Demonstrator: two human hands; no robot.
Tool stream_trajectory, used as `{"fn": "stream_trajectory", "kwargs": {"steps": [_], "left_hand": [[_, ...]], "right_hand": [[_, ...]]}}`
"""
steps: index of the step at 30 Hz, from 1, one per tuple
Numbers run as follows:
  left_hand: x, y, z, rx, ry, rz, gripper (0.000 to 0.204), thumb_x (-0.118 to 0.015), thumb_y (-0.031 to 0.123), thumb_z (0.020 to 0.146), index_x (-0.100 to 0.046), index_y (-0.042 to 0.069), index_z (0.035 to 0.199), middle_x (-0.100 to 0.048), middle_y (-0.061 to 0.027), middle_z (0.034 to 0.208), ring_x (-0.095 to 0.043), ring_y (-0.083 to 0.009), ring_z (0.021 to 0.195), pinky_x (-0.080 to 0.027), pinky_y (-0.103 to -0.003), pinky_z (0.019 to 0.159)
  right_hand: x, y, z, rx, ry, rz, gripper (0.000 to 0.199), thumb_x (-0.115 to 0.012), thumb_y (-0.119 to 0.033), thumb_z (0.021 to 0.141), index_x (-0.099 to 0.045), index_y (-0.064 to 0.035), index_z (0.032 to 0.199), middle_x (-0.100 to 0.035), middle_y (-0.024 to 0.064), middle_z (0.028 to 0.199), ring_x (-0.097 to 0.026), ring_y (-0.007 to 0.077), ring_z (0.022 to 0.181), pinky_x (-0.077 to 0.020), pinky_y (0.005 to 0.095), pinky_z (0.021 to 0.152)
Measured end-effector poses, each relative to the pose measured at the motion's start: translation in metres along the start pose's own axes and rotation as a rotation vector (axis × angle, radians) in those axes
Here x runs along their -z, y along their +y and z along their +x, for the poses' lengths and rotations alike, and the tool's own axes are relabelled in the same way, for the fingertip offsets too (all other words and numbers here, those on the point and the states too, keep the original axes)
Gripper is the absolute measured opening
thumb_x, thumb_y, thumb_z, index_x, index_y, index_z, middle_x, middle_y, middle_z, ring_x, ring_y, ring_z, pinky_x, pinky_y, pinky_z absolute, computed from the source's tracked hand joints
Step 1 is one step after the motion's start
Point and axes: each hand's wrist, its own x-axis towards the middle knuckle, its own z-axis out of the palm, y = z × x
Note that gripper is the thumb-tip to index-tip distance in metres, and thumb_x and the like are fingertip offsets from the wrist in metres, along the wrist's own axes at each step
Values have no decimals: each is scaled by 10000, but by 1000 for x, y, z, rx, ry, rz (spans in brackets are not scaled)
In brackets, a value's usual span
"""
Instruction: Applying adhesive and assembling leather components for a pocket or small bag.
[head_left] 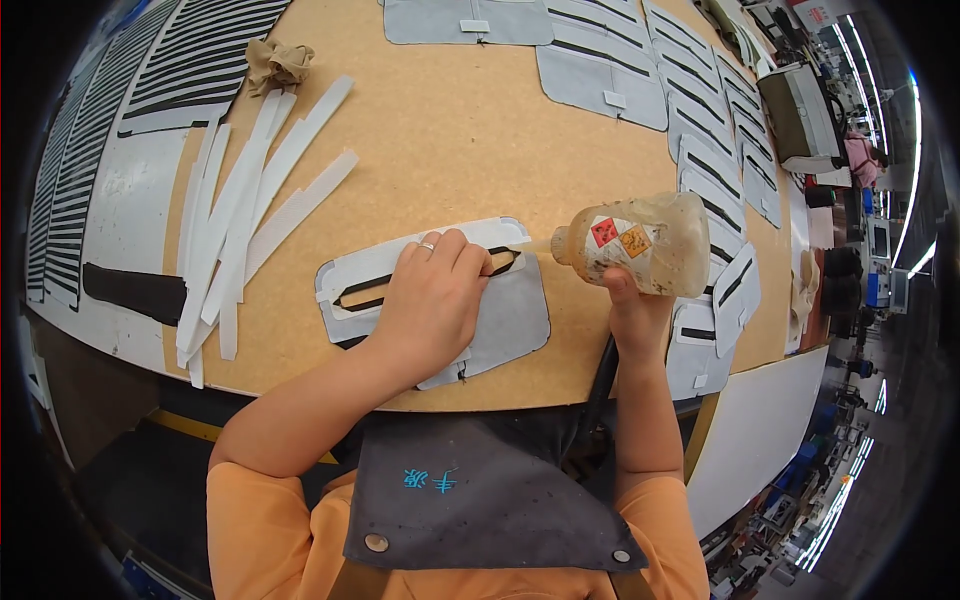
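A grey panel (515,315) with rounded corners lies near the table's front edge. A long slot with black edging (360,298) runs across it, inside a white strip. My left hand (432,300) rests on this panel, fingers bent and pressed together at the slot; the fingertips are partly hidden. Just to the right, my right hand (640,310) is wrapped round a cloudy plastic squeeze bottle (655,240) with hazard labels. The bottle is tipped on its side, and its thin nozzle (530,246) points left at the slot's right end.
White strips (255,190) lie in a loose pile at the left, beside a black piece (135,292) and a crumpled brown wad (278,65). Black-striped sheets (200,50) cover the far left. Several similar grey panels (610,75) overlap along the back and right side.
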Motion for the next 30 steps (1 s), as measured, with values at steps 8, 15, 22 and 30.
{"fn": "stream_trajectory", "kwargs": {"steps": [8, 15, 22, 30], "left_hand": [[13, 5, 11, 2, -28, -102, 71, -592, 13, 835, -554, 19, 894, -515, -95, 856, -522, -245, 801, -395, -331, 726], [49, 40, 45, 45, -66, -464, 67, -565, -21, 857, -552, 5, 917, -491, -56, 852, -485, -136, 761, -409, -253, 677], [-6, 132, 105, -347, -284, -472, 79, -581, -7, 859, -558, 8, 933, -518, -115, 909, -525, -243, 803, -437, -324, 739], [-69, 130, 153, -357, -67, -341, 124, -593, 33, 856, -545, 10, 969, -522, -146, 946, -519, -315, 891, -405, -392, 812]], "right_hand": [[140, -86, -13, -2, 462, -185, 641, -591, -576, 867, -500, -54, 1227, -638, 53, 958, -648, 172, 754, -460, 249, 463], [289, -141, -162, -1032, 604, -1546, 731, -579, -617, 796, -542, -21, 1219, -691, 188, 981, -657, 426, 862, -499, 482, 806], [212, -113, -125, -320, 490, -1309, 769, -748, -278, 775, -394, 21, 1389, -426, 229, 1401, -393, 343, 1304, -328, 416, 1071], [225, -74, 39, -152, 402, -324, 390, -599, -59, 865, -548, -3, 1247, -664, 73, 1041, -630, 130, 870, -493, 260, 767]]}}
